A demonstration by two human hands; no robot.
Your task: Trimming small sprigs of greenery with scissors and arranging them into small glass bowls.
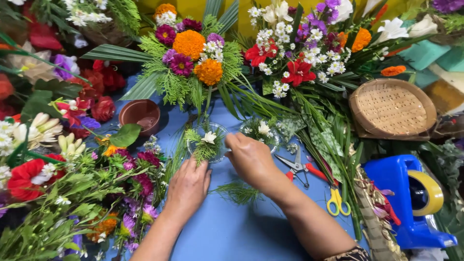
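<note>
A small clear round dish (218, 153) on the blue table holds green sprigs and a white flower (209, 137). My left hand (187, 188) lies flat just below it, fingertips at the greenery. My right hand (250, 158) reaches in from the right, its pinched fingertips at the dish's right rim; what they pinch is too small to tell. A second clear dish (263, 129) with a white flower and green leaves sits just behind my right hand. Loose fern sprigs (238, 192) lie between my forearms.
Flower bouquets (193, 58) ring the table at the back and left. A brown bowl (140, 115) stands at the left, a woven basket lid (391, 108) at the right. Red-handled pliers (300, 167), yellow scissors (337, 201) and a blue tape dispenser (411, 203) lie to the right.
</note>
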